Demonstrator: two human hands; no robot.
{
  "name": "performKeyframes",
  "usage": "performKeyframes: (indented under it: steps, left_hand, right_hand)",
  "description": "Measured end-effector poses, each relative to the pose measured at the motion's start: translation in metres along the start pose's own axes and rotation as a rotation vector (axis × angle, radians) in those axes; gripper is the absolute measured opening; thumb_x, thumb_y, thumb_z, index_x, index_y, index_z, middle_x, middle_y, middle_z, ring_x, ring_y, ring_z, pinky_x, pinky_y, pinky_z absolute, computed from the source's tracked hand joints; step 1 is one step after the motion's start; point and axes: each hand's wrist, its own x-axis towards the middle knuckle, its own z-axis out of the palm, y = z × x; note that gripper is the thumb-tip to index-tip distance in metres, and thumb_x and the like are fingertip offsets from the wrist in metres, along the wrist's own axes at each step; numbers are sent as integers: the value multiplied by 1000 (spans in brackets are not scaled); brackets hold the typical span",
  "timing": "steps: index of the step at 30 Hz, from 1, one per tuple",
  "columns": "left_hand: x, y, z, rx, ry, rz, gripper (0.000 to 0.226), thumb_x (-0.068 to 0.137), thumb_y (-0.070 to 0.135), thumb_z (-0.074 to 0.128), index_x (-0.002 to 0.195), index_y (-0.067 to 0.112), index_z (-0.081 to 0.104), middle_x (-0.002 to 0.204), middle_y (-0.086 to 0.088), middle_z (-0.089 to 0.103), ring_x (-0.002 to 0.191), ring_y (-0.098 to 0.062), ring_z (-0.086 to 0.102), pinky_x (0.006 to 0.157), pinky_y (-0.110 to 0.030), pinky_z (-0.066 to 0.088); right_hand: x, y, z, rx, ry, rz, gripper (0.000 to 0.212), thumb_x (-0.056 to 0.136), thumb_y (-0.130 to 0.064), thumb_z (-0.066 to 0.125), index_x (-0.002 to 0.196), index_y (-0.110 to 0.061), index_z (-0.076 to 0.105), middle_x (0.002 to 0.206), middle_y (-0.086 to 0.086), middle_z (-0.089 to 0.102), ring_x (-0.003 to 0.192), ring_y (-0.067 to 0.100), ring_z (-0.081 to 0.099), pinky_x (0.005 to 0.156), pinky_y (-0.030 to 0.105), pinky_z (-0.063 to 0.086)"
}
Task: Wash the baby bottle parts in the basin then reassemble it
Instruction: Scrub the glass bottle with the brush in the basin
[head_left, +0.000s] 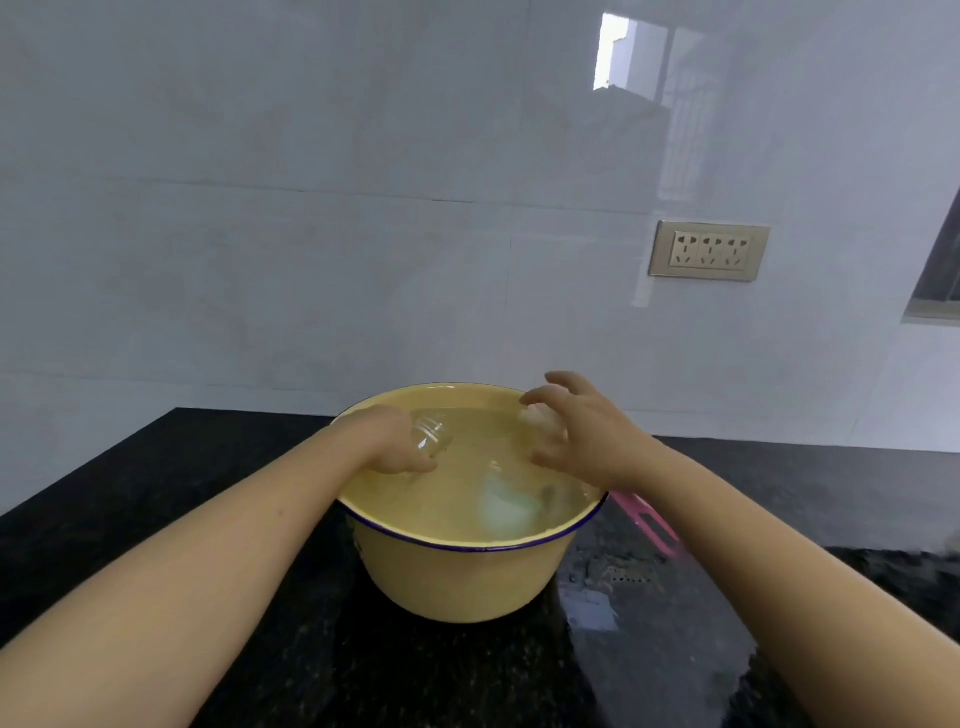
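A yellow enamel basin (467, 577) with a dark blue rim stands on the black counter, filled with water. My left hand (395, 441) reaches into its left side and grips a clear bottle part (431, 436) at the water's surface. Over the right side my right hand (582, 431) hovers with fingers curled round a small whitish part (540, 418); blur hides what it is. A pale blurred piece (506, 506) lies under the water near the front right of the basin.
A pink plastic object (649, 519) lies on the counter just right of the basin, partly under my right forearm. Water is spilled on the black counter (592, 608) at the front right. A white tiled wall with a power socket (709, 251) stands behind.
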Motion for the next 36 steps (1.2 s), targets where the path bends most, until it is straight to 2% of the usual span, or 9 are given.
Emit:
performKeyframes:
  steps: [3, 7, 11, 14, 19, 24, 29, 32, 36]
  left_hand:
    - [1, 2, 0, 15, -16, 22, 38, 87, 44, 53, 78, 8, 58, 67, 1, 43, 75, -20, 46, 55, -26, 32]
    - [6, 1, 3, -18, -25, 52, 44, 87, 42, 54, 106, 2, 61, 82, -6, 51, 77, -19, 45, 65, -27, 36]
    - [13, -1, 5, 7, -55, 56, 47, 86, 45, 57, 113, 7, 58, 99, -9, 59, 84, -20, 48, 78, -30, 42]
    - [15, -1, 8, 17, -77, 68, 51, 87, 45, 56, 125, 10, 53, 117, -6, 59, 98, -22, 53, 86, -30, 42]
    - [13, 0, 9, 28, -98, 87, 56, 90, 43, 56, 137, 14, 44, 135, -6, 53, 120, -25, 51, 97, -32, 42]
    - [12, -5, 10, -8, -35, 107, 61, 81, 44, 62, 133, 17, 45, 130, -1, 54, 112, -22, 53, 93, -32, 46]
    - [7, -12, 5, -283, 106, 171, 58, 69, 43, 75, 117, 20, 51, 114, 5, 55, 101, -17, 53, 84, -31, 46]
    - [2, -20, -2, -417, 160, 186, 57, 65, 48, 78, 109, 26, 51, 113, 4, 55, 100, -17, 52, 84, -31, 45]
    - [-9, -28, -7, -508, 196, 224, 59, 68, 44, 79, 117, 28, 51, 116, 5, 55, 101, -15, 53, 83, -29, 42]
  right_hand:
    - [-3, 1, -7, -45, -136, 13, 71, 80, -29, 70, 141, -33, 34, 156, -1, 11, 133, 19, 38, 104, 29, 34]
    - [-5, -1, -18, -228, -183, 149, 68, 82, -37, 63, 142, -24, 34, 140, 4, 38, 121, 23, 48, 97, 33, 41]
    - [-6, -4, -24, -448, -192, 194, 37, 89, -38, 53, 114, -11, 52, 116, 8, 57, 99, 24, 54, 79, 30, 42]
    - [-2, -2, -21, -545, -158, 173, 21, 91, -31, 47, 83, -13, 49, 100, 7, 61, 81, 23, 50, 67, 29, 39]
    - [6, 2, -14, -645, 46, 112, 30, 97, -33, 41, 115, -16, 58, 110, 5, 60, 98, 27, 61, 68, 28, 38]
    - [9, 4, -8, -463, 252, 0, 32, 98, -44, 38, 120, -30, 55, 110, 0, 58, 99, 25, 61, 69, 30, 39]
    - [10, 8, -7, -152, 344, -54, 30, 96, -44, 44, 121, -34, 56, 101, -2, 56, 97, 22, 58, 72, 31, 41]
    - [7, 11, -7, -94, 374, -96, 31, 95, -41, 47, 122, -32, 58, 95, -1, 54, 92, 24, 59, 74, 35, 45]
    - [4, 9, -9, -47, 357, -155, 29, 94, -40, 49, 119, -33, 61, 93, -1, 56, 89, 23, 59, 75, 37, 47]
